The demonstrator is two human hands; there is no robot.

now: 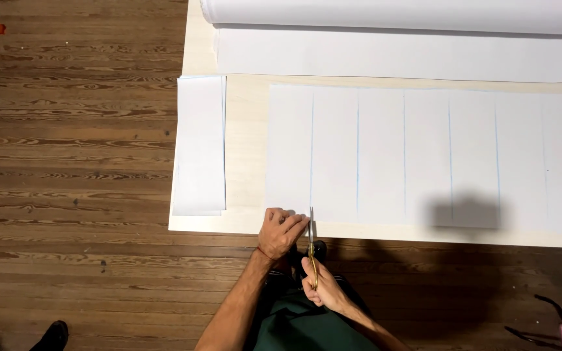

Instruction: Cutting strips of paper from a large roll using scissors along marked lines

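A wide white sheet point(424, 156) ruled with several thin blue lines lies flat on a pale table point(247, 149). My left hand point(281, 232) presses its near left corner at the table's front edge. In my right hand point(323, 289) are gold-handled scissors point(311, 244), their blades pointing away from me at the near end of the leftmost blue line.
A stack of cut white strips point(200, 146) lies at the table's left edge. A big roll of white material point(398, 14) with an unrolled length point(404, 55) spans the far side. Wooden floor point(66, 162) surrounds the table; a shoe point(50, 336) shows bottom left.
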